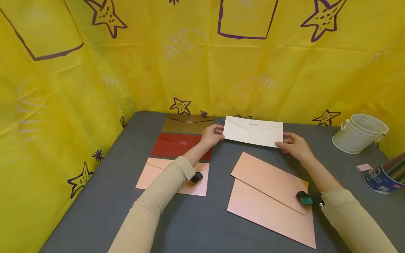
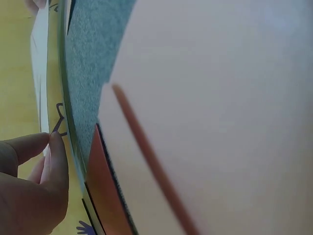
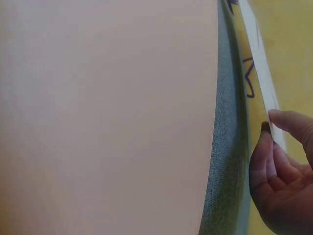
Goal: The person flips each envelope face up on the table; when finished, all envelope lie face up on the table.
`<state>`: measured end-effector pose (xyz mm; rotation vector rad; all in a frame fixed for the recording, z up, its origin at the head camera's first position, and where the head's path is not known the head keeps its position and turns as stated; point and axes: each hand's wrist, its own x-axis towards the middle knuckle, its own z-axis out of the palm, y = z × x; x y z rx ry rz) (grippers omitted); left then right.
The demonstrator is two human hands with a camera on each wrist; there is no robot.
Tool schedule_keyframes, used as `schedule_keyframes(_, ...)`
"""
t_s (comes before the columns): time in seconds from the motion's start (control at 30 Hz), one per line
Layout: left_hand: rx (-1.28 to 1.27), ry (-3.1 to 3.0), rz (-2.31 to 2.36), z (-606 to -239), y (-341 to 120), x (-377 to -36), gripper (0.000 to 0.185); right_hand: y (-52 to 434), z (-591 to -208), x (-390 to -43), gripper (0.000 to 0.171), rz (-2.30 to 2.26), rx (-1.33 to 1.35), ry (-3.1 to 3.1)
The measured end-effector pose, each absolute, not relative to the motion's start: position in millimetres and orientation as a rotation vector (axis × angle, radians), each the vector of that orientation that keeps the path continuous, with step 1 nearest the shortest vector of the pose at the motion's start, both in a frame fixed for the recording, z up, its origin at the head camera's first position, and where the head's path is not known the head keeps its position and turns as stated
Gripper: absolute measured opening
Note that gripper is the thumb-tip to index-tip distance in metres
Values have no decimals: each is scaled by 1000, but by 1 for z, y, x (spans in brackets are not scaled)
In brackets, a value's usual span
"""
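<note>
both hands, left hand and right hand, pinch the white envelope by its short ends just above the tabletop, beyond the big pink envelope (light, thin, probably bends easily).

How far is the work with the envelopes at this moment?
Apparently done: the gold envelope, red envelope and small pink envelope lie in a column at the left of the table. In hand: the left hand and right hand pinch the white envelope by its ends. Probably left: the large pink envelope, untouched nearby.
</note>
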<state>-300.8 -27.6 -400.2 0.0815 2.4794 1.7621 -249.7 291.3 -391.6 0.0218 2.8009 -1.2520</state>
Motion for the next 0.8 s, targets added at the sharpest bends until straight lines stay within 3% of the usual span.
schedule_keyframes(0.8, 18, 2606, 1664, -402, -29, -309, 33, 284, -401, -290, 72, -1252, 61, 2765)
